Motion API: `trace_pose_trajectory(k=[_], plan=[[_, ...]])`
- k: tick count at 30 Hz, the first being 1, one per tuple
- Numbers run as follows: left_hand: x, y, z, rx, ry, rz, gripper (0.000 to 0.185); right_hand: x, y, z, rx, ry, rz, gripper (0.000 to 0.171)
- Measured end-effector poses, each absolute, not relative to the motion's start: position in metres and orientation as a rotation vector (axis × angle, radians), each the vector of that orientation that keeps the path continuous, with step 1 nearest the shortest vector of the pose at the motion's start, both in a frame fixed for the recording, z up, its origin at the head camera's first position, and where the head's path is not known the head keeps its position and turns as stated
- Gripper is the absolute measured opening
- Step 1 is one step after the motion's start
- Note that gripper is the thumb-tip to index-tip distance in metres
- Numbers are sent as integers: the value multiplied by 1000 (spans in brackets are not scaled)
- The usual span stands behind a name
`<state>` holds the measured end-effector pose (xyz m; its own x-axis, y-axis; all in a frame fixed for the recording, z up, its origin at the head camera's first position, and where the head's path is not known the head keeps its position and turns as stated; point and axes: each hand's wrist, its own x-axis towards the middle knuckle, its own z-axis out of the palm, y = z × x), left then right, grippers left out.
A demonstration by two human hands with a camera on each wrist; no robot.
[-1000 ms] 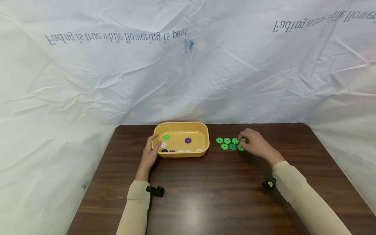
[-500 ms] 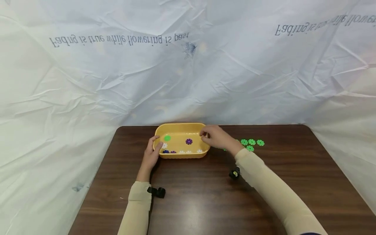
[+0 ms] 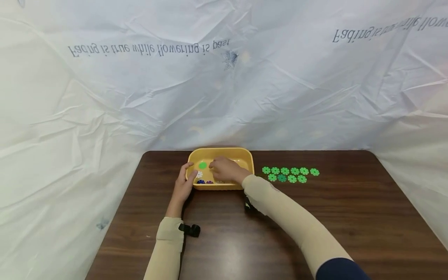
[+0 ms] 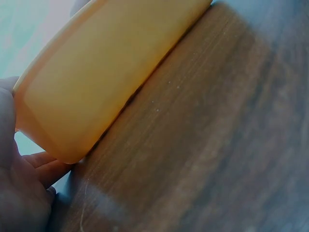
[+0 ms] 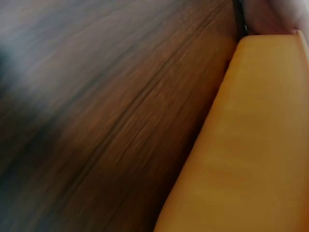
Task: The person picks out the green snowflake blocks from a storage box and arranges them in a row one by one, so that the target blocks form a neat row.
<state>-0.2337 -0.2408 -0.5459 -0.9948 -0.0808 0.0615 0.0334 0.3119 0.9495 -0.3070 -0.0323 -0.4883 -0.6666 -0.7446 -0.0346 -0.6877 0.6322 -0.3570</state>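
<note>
Head view: yellow tray (image 3: 249, 157), rounded rectangle, shallow, holding small flower discs (image 3: 202, 165). Left hand (image 3: 184, 186) fingers grip its end; right hand (image 3: 225, 170) inside, finger state unclear.

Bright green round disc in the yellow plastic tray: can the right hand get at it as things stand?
Probably yes. The right hand is inside the yellow plastic tray, beside the bright green round disc, with nothing between; the left hand grips only the rim.

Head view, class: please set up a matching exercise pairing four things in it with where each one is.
Things:
1. left hand
2. right hand
3. green flower discs
4. bright green disc

Places:
a. in two rows on the table, right of the yellow tray
b. lying in the tray's left part
c. reaching down into the tray
d. at the tray's left end

Pairs: 1-d, 2-c, 3-a, 4-b
</note>
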Motion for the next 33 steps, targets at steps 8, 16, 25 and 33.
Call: trace_pose_trajectory(k=[8,16,25,33], plan=[[-234,-238,-549,55,-2457,-1778,41,-312,-58,-501,-1139,2764,-323,38],[-235,-237,-548,28,-2467,-1776,44,-313,-65,-502,-1222,2808,-240,20],[-224,-235,-515,31,-2524,-1804,51,-314,-66,-500,-1213,2766,-289,18],[-222,-234,-507,15,-2529,-1833,52,-318,-70,-500,-1151,2707,-390,14]])
